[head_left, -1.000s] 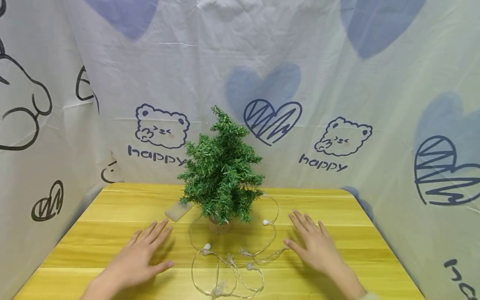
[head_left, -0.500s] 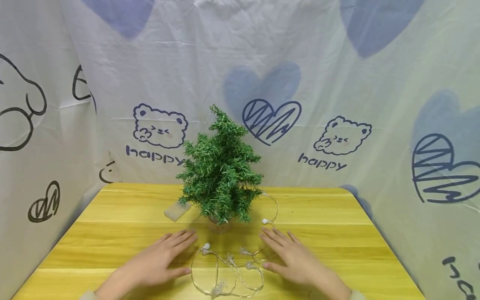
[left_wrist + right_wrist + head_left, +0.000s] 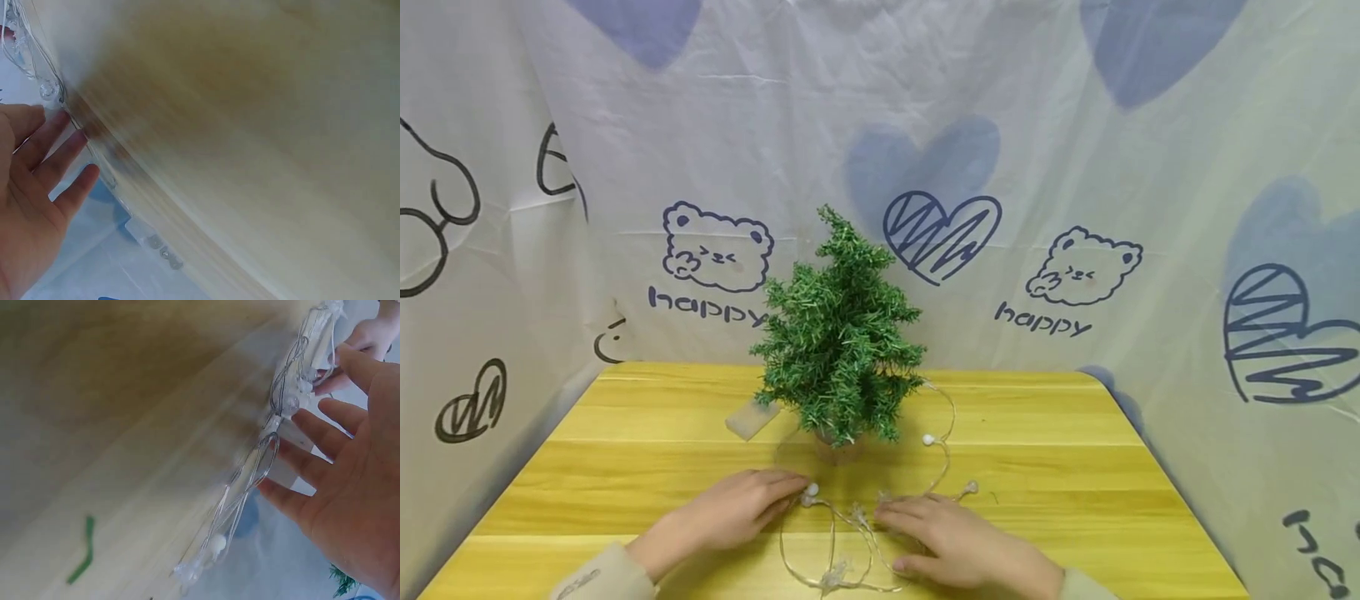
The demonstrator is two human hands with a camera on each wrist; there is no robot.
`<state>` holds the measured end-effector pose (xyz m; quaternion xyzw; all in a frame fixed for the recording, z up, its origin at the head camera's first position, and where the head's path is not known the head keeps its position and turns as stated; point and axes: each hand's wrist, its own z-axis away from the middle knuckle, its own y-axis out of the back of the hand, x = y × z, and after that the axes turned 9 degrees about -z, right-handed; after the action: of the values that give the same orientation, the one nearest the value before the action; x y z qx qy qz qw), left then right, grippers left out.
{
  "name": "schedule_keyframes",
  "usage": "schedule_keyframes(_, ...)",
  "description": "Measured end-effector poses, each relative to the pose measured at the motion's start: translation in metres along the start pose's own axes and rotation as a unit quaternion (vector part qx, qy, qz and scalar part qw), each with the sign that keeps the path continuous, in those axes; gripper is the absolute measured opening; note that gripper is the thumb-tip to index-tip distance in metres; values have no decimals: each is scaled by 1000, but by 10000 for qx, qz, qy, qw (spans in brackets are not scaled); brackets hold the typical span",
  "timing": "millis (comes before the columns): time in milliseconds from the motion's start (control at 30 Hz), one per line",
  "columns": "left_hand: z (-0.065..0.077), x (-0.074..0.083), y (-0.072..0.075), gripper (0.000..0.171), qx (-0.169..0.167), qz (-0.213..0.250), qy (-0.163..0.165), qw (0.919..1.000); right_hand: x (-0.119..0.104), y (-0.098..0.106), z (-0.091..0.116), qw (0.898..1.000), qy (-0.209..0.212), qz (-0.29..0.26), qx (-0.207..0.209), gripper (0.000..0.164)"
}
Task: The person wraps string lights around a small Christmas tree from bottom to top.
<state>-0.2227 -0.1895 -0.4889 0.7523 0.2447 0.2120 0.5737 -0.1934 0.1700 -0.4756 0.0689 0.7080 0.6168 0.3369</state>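
A string of lights [image 3: 832, 577] with clear wire and small round bulbs lies in loops on the table. My left hand [image 3: 737, 508] comes in from the left, its fingertips at a white bulb [image 3: 812, 490]. In the left wrist view its fingers [image 3: 74, 187] are spread and loosely bent beside the wire. Over the right-hand loops is my right hand [image 3: 958, 542], hiding part of them. The right wrist view shows its fingers [image 3: 303, 464] extended, tips against the looped wires [image 3: 234, 506]. Behind the lights stands a small green artificial Christmas tree [image 3: 842, 333].
The tree's pot [image 3: 837, 451] rests on the yellow wood-grain table [image 3: 1060, 417]. A flat translucent box [image 3: 749, 420] lies left of it. Some wire runs behind the tree on the right. A green scrap [image 3: 89, 547] lies near my right hand. Printed cloth [image 3: 820, 125] encloses the table.
Both hands have moved inward from the sides, down to the string of lights. My left hand has reached the white bulb; my right hand has slid left over the loops.
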Motion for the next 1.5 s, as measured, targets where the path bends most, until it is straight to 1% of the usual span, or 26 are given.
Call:
schedule_keyframes(167, -5, -4, -3, 31, 338, -28, -160, 9993, 1, 1, -7, 9989, 382, 218, 141, 47)
schedule_keyframes(267, -7, -5, -3, 30, 355, -20, -66, 9993, 2, 1, -11, 9977, 535, 365, 204, 40)
schedule_keyframes(333, -8, -5, -4, 30, 358, -51, -8, 9993, 3, 1, -13, 9974, 536, 434, 199, 38)
schedule_keyframes(533, -10, -7, -4, 26, 128, 58, 210, 9997, 4, 1, -20, 9975, 502, 451, 213, 31)
schedule_keyframes(567, -11, -7, -3, 25, 71, 93, 242, 9996, 4, 1, -21, 9977, 484, 418, 207, 29)
schedule_keyframes(733, -11, -7, -3, 23, -2, 155, 275, 9995, 5, 0, -24, 9990, 320, 252, 167, 11)
schedule_keyframes(833, -10, -8, -3, 25, 80, 290, 226, 9993, 6, 0, -25, 9987, 325, 342, 188, 9)
schedule_keyframes(967, -8, -11, -2, 26, 397, 437, 145, 9982, 7, 2, -23, 9980, 240, 542, 237, 14)
schedule_keyframes(1067, -5, -13, 1, 26, 564, 350, 184, 9976, 11, 4, -18, 9970, 69, 730, 265, 15)
schedule_keyframes(1200, 0, -16, 5, 24, 596, -1, 259, 9979, 18, 6, -10, 9946, -233, 944, 368, 15)
schedule_keyframes(1300, 4, -18, 7, 21, 627, -276, 222, 9974, 23, 9, -3, 9932, -364, 973, 526, 14)
schedule_keyframes(1400, 7, -17, 8, 20, 719, -418, 155, 9964, 23, 12, 1, 9939, -263, 814, 693, 11)
schedule_keyframes(1500, 8, -13, 7, 23, 876, -489, -6, 9950, 17, 11, 2, 9952, 11, 546, 807, 8)
